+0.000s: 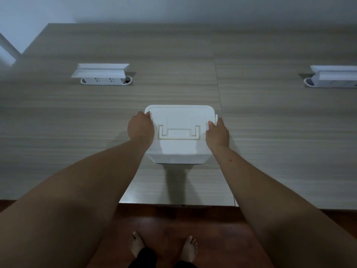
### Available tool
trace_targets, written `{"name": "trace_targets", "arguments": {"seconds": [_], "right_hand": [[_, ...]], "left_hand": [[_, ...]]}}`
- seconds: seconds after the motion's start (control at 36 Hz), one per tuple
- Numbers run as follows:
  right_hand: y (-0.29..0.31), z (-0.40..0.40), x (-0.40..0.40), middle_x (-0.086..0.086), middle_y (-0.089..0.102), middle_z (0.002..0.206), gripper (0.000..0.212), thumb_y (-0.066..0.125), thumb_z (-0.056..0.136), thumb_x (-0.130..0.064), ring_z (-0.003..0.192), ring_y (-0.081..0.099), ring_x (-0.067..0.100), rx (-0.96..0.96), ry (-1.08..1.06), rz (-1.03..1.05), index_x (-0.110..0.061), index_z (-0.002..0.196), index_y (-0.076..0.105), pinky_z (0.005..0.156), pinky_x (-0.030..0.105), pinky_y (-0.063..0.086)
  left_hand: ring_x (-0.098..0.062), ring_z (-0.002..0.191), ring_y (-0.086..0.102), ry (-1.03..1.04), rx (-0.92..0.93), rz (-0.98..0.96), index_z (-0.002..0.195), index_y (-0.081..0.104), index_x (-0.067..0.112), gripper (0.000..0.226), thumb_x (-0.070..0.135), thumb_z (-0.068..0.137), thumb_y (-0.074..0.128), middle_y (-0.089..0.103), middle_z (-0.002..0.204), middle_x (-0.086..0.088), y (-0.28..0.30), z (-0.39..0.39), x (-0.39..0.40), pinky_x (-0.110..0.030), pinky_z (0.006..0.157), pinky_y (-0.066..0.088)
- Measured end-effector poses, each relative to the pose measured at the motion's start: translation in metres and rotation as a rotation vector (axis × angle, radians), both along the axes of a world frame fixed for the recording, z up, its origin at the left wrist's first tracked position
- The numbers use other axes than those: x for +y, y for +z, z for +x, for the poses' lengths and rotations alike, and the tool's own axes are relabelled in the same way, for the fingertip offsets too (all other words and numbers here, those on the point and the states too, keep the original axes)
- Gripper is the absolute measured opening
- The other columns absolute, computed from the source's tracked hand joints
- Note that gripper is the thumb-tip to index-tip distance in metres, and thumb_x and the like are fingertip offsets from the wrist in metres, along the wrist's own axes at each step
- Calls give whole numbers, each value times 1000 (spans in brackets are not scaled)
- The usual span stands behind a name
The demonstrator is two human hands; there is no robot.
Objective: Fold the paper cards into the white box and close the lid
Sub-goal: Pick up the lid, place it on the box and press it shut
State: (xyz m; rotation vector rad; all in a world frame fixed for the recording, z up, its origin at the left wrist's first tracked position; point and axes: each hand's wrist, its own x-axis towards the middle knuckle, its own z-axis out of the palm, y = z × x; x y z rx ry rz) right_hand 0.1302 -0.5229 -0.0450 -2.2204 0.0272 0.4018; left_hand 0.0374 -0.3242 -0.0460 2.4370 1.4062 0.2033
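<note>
The white box (178, 149) sits mid-table (77, 122), lid (179, 120) on. The left hand (141, 127) at 9 o'clock and the right hand (217, 133) at 3 o'clock grip the lid's edges, fingers curled over them. No cards show.

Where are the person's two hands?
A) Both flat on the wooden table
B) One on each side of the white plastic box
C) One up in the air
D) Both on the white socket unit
B: the left hand holds the left edge and the right hand the right edge of the white plastic box.
</note>
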Motion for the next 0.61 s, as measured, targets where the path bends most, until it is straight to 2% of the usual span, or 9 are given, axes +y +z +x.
{"name": "trace_targets", "arguments": {"seconds": [0.17, 0.31, 0.36, 0.44, 0.53, 0.61], "right_hand": [[-2, 23, 20, 18, 56, 130, 39, 38, 101, -25, 118, 55, 35, -15, 38, -31, -7, 136, 42, 78, 30, 33], [-8, 38, 35, 18, 57, 128, 38, 38, 101, -27, 117, 55, 35, -53, 48, -56, -7, 133, 43, 80, 32, 36], [-8, 42, 43, 19, 57, 126, 36, 38, 101, -26, 116, 55, 35, -64, 43, -71, -6, 131, 44, 80, 34, 38], [-6, 44, 52, 21, 57, 127, 39, 37, 102, -26, 118, 54, 37, -97, 41, -129, -4, 134, 41, 85, 37, 42], [-9, 46, 59, 21, 56, 129, 43, 35, 102, -26, 121, 53, 37, -125, 30, -150, -4, 139, 38, 91, 38, 43], [-9, 45, 61, 19, 56, 132, 47, 33, 103, -28, 123, 52, 36, -141, 14, -165, -5, 144, 35, 94, 38, 43]], "left_hand": [[-39, 102, 63, 3, -76, -44, 109, 58, 1, 42, 34, 102, 32, 67, 107, -20, -7, 16, 20, -42, 83, 48], [-37, 105, 62, -75, -187, -2, 117, 54, 4, 35, 25, 100, 30, 64, 113, -20, -14, 29, 34, -43, 87, 48], [-35, 122, 53, -167, -214, -4, 130, 49, 4, 41, 26, 99, 33, 55, 133, -19, -12, 33, 37, -42, 101, 42], [-30, 147, 25, -406, -93, 90, 147, 33, 6, 56, 35, 99, 30, 28, 158, -17, -11, 38, 42, -41, 122, 20], [-27, 152, 10, -570, 55, 168, 153, 20, 13, 60, 41, 100, 21, 12, 164, -10, -14, 44, 48, -45, 124, 10], [-25, 152, 5, -643, 85, 174, 154, 14, 11, 60, 38, 101, 16, 7, 164, -11, -15, 50, 50, -42, 125, 5]]}}
